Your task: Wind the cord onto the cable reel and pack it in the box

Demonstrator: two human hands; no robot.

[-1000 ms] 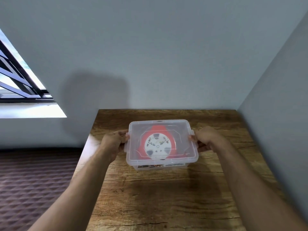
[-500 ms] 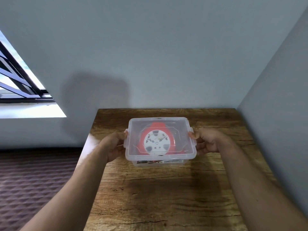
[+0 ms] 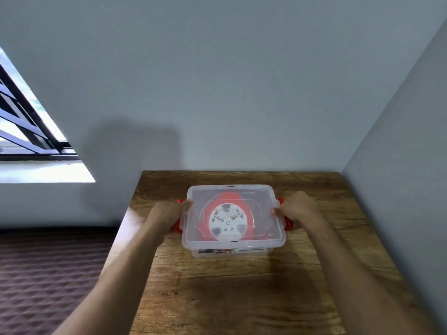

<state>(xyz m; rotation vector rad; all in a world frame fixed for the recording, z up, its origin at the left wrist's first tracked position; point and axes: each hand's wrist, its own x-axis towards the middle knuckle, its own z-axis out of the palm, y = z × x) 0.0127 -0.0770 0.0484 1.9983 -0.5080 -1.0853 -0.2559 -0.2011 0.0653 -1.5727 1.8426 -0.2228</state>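
Note:
A clear plastic box (image 3: 266, 238) stands on the wooden table (image 3: 242, 298) with its lid on. Through the lid I see the red cable reel (image 3: 227, 220) with its white round face; the cord itself cannot be made out. My left hand (image 3: 169, 215) grips the box's left side at a red latch (image 3: 178, 228). On the opposite side my right hand (image 3: 297, 209) grips the red latch (image 3: 287, 223) there. Both latches stick out from the box's sides.
Grey walls close the table in at the back and on the right (image 3: 399, 189). A window (image 3: 29, 141) is at the left. Dark patterned floor (image 3: 48, 274) lies past the table's left edge.
The box has moved a little farther from me on the table. The red side latches now show beside my hands, where before my fingers hid them.

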